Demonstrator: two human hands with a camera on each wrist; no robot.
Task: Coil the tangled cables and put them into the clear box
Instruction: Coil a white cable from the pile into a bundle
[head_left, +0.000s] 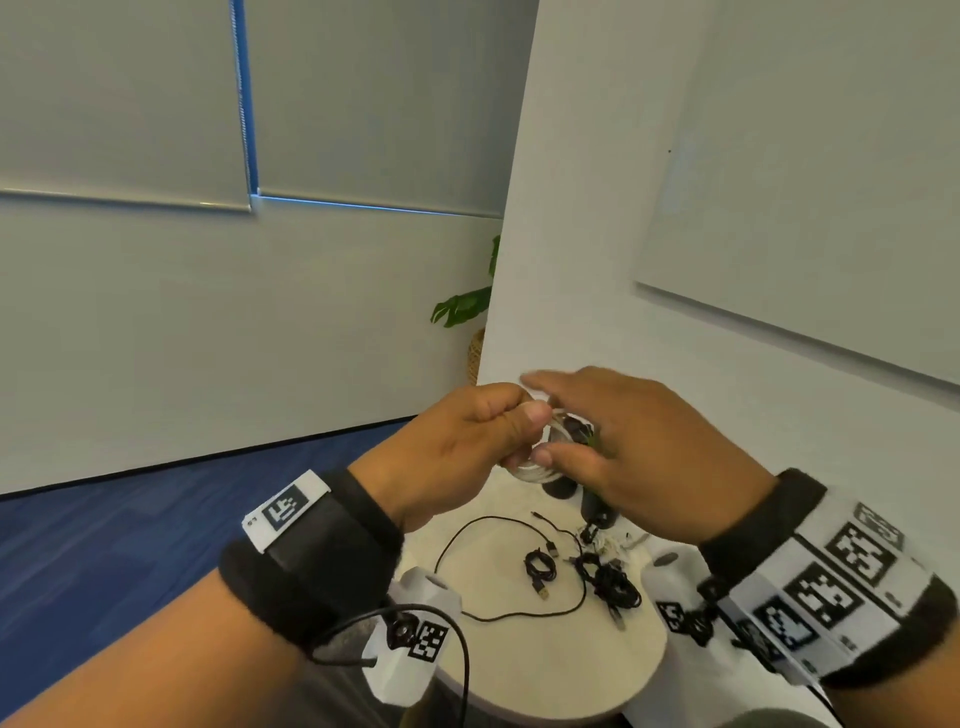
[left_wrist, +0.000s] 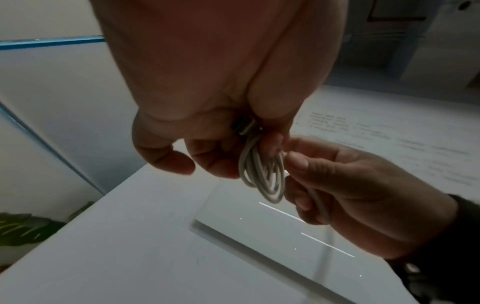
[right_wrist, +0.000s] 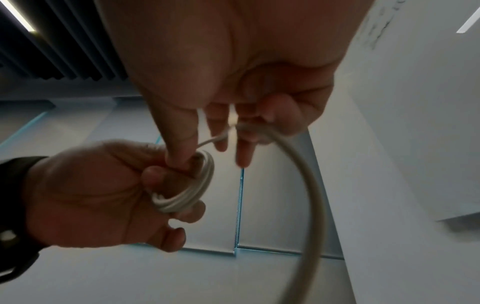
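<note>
Both hands hover above the table with a white cable between them. My left hand pinches the small white coil between thumb and curled fingers. In the left wrist view the coil hangs below a USB plug tucked under the thumb. My right hand touches the coil with its thumb, and its outer fingers curl round the loose white strand, which arcs away downward. A tangle of black cables lies on the table below. No clear box is in view.
The round beige table also carries a long black cable loop and dark objects under my hands. A white wall with a whiteboard stands to the right, and a potted plant behind the corner.
</note>
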